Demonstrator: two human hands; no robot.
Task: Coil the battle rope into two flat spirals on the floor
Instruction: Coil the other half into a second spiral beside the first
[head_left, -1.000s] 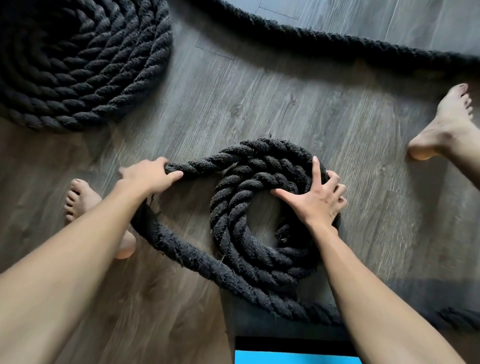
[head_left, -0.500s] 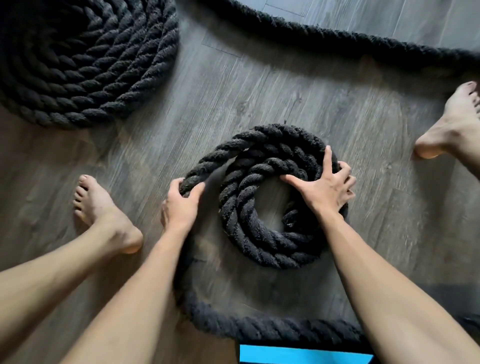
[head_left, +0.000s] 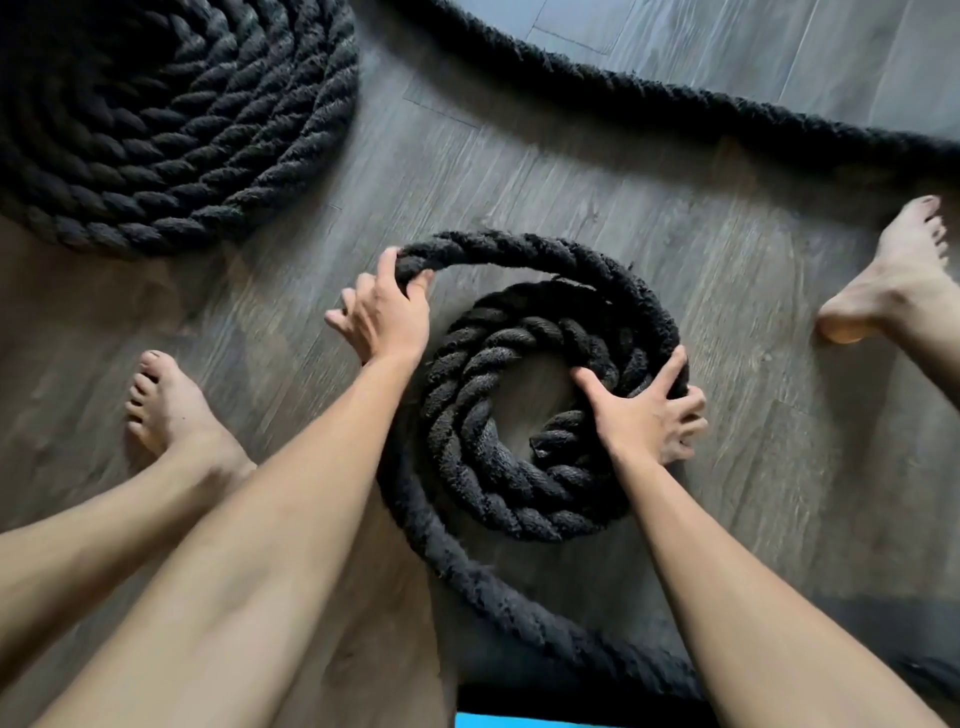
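Here, left hand (head_left: 387, 312) grips the rope (head_left: 519, 248) while right hand (head_left: 644, 415) presses spread fingers (head_left: 669, 370) onto the spiral (head_left: 467, 415).

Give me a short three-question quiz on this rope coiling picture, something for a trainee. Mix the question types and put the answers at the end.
1. Fill in: the large finished spiral lies at the upper ____ of the view.
2. True or false: the left hand grips the loose rope that curves around the small spiral.
3. Where is the right hand? A) pressing on the small spiral; B) resting on the large finished spiral; C) raised, holding nothing.

Key: 1. left. 2. True. 3. A.
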